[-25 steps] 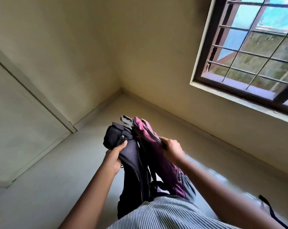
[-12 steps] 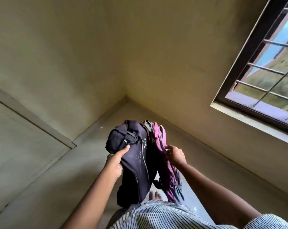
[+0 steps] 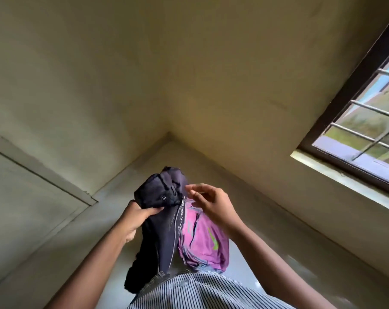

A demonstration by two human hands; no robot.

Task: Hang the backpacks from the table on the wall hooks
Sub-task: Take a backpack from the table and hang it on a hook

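A dark navy backpack (image 3: pixel 157 237) hangs in front of my striped shirt, and my left hand (image 3: pixel 137 216) grips its bunched top. Beside it on the right hangs a pink backpack (image 3: pixel 202 239) with green marks, pressed against the navy one. My right hand (image 3: pixel 213 201) hovers just above the pink backpack's top, fingers loosely curled with nothing visible between them. What holds the pink backpack up is hidden. No wall hooks and no table are in view.
I face a room corner of plain beige walls (image 3: pixel 166 85). A dark-framed barred window (image 3: pixel 345 121) sits on the right wall. A pale door or panel with a raised frame (image 3: pixel 32 197) lies at the left. Glossy floor (image 3: pixel 278 253) shows below.
My right hand has let go of the pink backpack's top and lifted above it. The pink backpack has dropped lower beside the navy one. The view has swung left, showing less window.
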